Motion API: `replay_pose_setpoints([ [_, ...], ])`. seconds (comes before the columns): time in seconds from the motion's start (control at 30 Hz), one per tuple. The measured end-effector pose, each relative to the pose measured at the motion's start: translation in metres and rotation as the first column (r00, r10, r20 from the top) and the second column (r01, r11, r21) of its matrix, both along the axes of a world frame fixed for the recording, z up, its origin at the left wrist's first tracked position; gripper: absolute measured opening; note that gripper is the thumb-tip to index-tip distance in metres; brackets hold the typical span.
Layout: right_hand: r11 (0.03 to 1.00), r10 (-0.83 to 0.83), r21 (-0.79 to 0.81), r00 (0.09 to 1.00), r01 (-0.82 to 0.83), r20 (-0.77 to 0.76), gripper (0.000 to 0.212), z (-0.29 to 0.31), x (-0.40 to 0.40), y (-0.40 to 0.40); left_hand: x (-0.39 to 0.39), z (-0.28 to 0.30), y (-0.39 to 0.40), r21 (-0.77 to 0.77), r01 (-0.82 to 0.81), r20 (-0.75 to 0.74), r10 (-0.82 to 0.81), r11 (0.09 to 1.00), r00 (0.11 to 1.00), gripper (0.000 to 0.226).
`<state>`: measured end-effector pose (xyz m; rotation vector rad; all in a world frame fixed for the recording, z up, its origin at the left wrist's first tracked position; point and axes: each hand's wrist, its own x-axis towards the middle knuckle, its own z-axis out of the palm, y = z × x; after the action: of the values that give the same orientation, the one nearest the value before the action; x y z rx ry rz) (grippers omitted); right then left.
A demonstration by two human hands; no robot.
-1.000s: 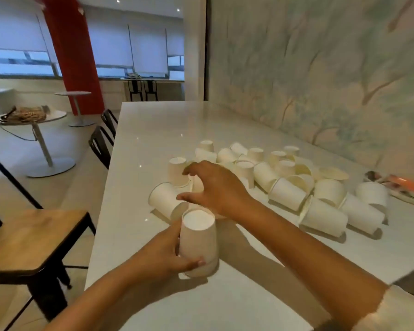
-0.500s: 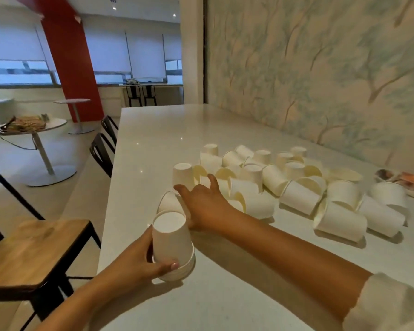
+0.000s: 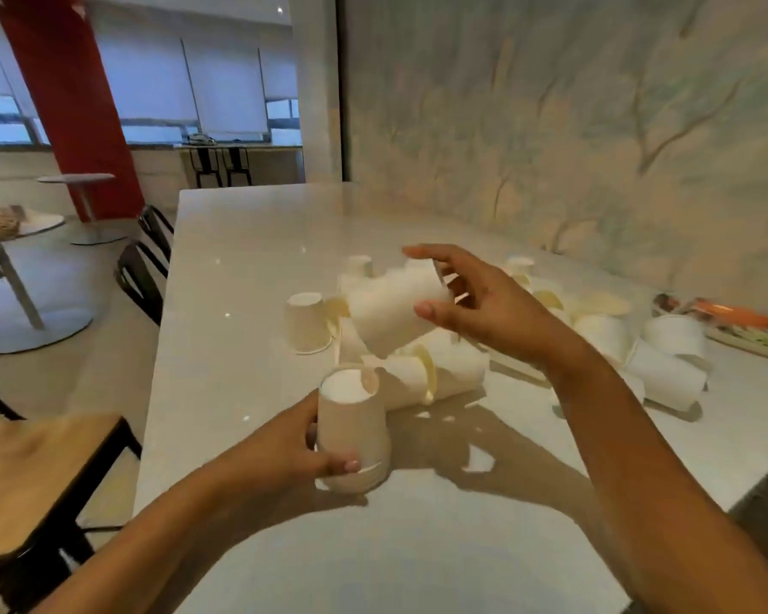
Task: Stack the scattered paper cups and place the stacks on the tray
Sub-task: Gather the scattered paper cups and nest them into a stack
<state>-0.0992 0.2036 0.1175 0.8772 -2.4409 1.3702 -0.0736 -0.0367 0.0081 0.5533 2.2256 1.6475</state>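
Left hand: the left hand (image 3: pixel 280 454) wraps around a short stack of upside-down white paper cups (image 3: pixel 351 429), thumb in front and fingers behind, near the front edge of the table; the stack's rim rests on the tabletop.
Stack: base uppermost, and a second rim shows just under the outer cup's lower edge, so at least two cups are nested; the exact count cannot be told.
Right hand: the right hand (image 3: pixel 484 303) is raised above the table and grips a single white paper cup (image 3: pixel 393 314) between thumb and fingers at its narrow base end.
Held cup: tilted, its open mouth pointing down and left, above and just behind the stack; blurred, and clear of the stack.
Scattered cups: a heap of white paper cups (image 3: pixel 657 370) lies on the table behind and to the right of the hands, most on their sides with pale yellow interiors showing.
Lone cup: one upside-down white paper cup (image 3: pixel 306 322) stands at the left edge of the heap, behind the stack.
Tray: a flat tray with an orange and green pattern (image 3: pixel 737 327) sits at the far right of the table beside the wall; no cup on its visible part.
Table: long glossy white tabletop (image 3: pixel 249 268), set against a pale wall painted with trees (image 3: pixel 573 126).
Seating: a wooden-topped stool with a black metal frame (image 3: pixel 32 471) stands left of the table.
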Motion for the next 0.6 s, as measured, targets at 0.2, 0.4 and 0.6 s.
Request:
replay_pose_setpoints([
  [0.2, 0.973, -0.073, -0.217, 0.997, 0.075, 0.015, 0.048, -0.018, -0.006, 0.000, -0.017, 0.000, 0.016, -0.109, 0.077, -0.065, -0.084, 0.991, 0.994, 0.086],
  [0.4, 0.989, -0.090, -0.130, 0.989, 0.074, -0.120, 0.041, -0.024, 0.001, -0.015, -0.019, -0.006, 0.011, -0.120, 0.052, -0.138, -0.069, 0.991, 0.988, 0.068],
  [0.6, 0.954, 0.028, 0.299, 0.999, -0.023, -0.014, 0.056, -0.048, -0.001, -0.034, -0.019, -0.002, 0.012, -0.066, 0.084, -0.148, -0.093, 0.994, 0.985, 0.066],
])
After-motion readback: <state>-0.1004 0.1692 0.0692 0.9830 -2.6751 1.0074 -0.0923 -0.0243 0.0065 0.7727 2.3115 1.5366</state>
